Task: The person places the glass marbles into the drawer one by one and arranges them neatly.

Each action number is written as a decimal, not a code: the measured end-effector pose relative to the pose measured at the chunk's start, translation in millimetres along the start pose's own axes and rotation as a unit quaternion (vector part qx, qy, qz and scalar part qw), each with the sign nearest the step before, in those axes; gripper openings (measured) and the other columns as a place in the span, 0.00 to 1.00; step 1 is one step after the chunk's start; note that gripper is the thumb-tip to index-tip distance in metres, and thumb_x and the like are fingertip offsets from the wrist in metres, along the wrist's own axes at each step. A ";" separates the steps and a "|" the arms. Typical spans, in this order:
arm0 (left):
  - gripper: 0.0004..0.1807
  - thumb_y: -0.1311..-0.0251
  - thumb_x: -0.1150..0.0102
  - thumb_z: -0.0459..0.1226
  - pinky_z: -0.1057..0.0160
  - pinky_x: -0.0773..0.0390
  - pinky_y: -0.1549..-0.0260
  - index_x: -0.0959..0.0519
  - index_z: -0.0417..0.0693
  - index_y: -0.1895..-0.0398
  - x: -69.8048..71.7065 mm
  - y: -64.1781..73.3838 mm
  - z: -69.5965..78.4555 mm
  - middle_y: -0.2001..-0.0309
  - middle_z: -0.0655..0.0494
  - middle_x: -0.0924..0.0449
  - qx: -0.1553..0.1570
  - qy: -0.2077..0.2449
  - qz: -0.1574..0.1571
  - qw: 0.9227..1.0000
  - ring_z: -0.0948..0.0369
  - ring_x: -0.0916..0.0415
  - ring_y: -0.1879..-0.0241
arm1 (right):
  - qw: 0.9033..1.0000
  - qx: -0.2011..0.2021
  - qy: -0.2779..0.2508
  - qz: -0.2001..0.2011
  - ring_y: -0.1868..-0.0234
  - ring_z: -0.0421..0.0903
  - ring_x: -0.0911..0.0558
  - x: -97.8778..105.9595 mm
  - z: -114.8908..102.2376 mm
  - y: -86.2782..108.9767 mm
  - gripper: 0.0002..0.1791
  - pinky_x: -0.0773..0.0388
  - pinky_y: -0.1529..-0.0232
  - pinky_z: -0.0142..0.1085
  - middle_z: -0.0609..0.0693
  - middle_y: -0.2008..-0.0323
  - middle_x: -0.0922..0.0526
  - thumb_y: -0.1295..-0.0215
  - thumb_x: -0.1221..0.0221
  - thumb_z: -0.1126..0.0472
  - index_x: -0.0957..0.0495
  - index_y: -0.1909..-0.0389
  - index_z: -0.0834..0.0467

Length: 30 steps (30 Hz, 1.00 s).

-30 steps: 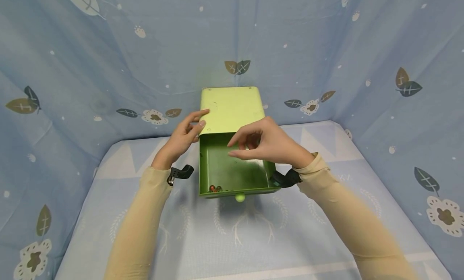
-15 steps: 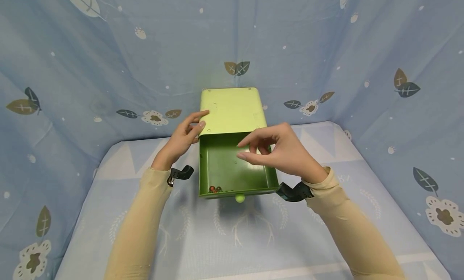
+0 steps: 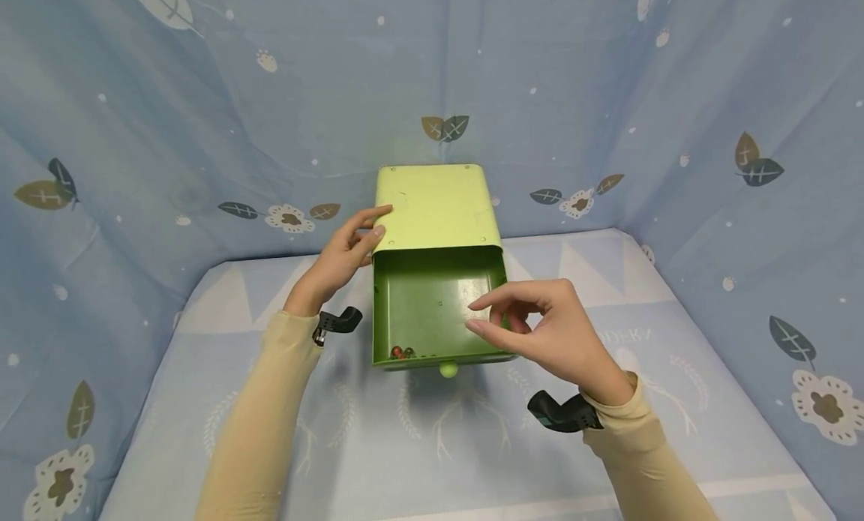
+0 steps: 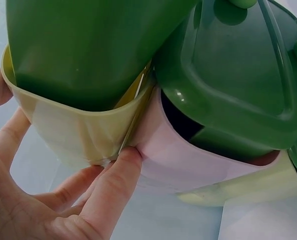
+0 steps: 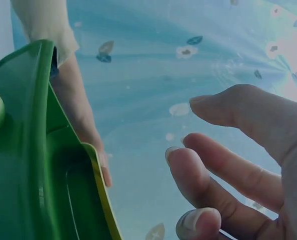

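A yellow-green drawer cabinet (image 3: 435, 206) stands on the table with its top green drawer (image 3: 425, 303) pulled out. Several small round beads (image 3: 403, 353), red and dark, lie in the drawer's front left corner. My left hand (image 3: 334, 262) rests against the cabinet's left side, a finger and the thumb over its top edge. In the left wrist view, spread fingertips touch the housing (image 4: 78, 132). My right hand (image 3: 547, 326) hovers over the drawer's right front corner. Its thumb and index finger curve apart with nothing between them, as the right wrist view also shows.
Below the top unit sit a pink housing (image 4: 173, 155) with a green drawer (image 4: 233, 75) and a pale yellow one (image 4: 238, 187). A round green knob (image 3: 448, 369) juts from the top drawer's front. Patterned blue curtains (image 3: 337, 94) surround the table (image 3: 432, 461).
My right hand has moved from above the middle of the drawer to the right and toward me, fingers still apart. The left hand, cabinet and beads have stayed in place.
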<state>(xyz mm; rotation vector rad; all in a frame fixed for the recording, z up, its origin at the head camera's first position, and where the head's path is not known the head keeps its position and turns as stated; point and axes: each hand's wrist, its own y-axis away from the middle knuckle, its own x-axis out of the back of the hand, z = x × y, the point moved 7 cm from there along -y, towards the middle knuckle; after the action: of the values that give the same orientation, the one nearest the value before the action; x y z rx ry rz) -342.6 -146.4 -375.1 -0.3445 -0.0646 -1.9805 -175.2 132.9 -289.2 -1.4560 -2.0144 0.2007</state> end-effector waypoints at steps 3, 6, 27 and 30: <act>0.28 0.13 0.50 0.55 0.31 0.32 0.29 0.34 0.72 0.15 0.6 0.4 0.7 0.22 0.47 0.42 0.000 -0.001 -0.001 1.000 0.47 0.32 0.38 | 1.000 -0.007 -0.001 0.011 0.80 0.43 0.32 0.1 2.4 11.7 0.11 0.32 0.77 0.35 0.40 0.76 0.18 0.34 0.23 0.68 0.07 0.56 0.50; 0.28 0.14 0.50 0.55 0.32 0.31 0.30 0.33 0.72 0.15 0.8 0.6 0.0 0.22 0.47 0.42 0.001 0.001 -0.002 1.000 0.48 0.31 0.38 | 1.000 -0.021 0.000 0.023 0.79 0.42 0.31 0.8 6.0 23.1 0.10 0.31 0.76 0.36 0.40 0.76 0.17 0.33 0.23 0.69 0.07 0.56 0.51; 0.28 0.13 0.50 0.54 0.31 0.31 0.31 0.34 0.71 0.15 0.0 -0.8 -1.5 0.22 0.47 0.43 0.005 0.005 -0.001 1.000 0.48 0.33 0.40 | 0.987 -0.146 0.001 0.066 0.78 0.44 0.20 -23.8 44.9 88.8 0.07 0.20 0.73 0.37 0.41 0.72 0.11 0.29 0.25 0.62 0.06 0.55 0.47; 0.28 0.14 0.50 0.55 0.32 0.30 0.31 0.33 0.72 0.15 -0.1 -1.1 -2.7 0.23 0.48 0.42 0.006 0.006 0.000 1.000 0.48 0.33 0.42 | 0.984 -0.167 -0.013 0.057 0.78 0.45 0.20 -35.4 52.2 94.2 0.07 0.20 0.73 0.37 0.42 0.72 0.11 0.29 0.24 0.60 0.06 0.54 0.46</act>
<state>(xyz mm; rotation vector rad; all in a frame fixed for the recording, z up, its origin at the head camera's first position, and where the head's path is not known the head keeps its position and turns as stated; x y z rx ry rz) -344.1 -146.4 -377.6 -0.3248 -0.0690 -1.9817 -123.2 148.8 -388.7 -1.7848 -2.0589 -0.0771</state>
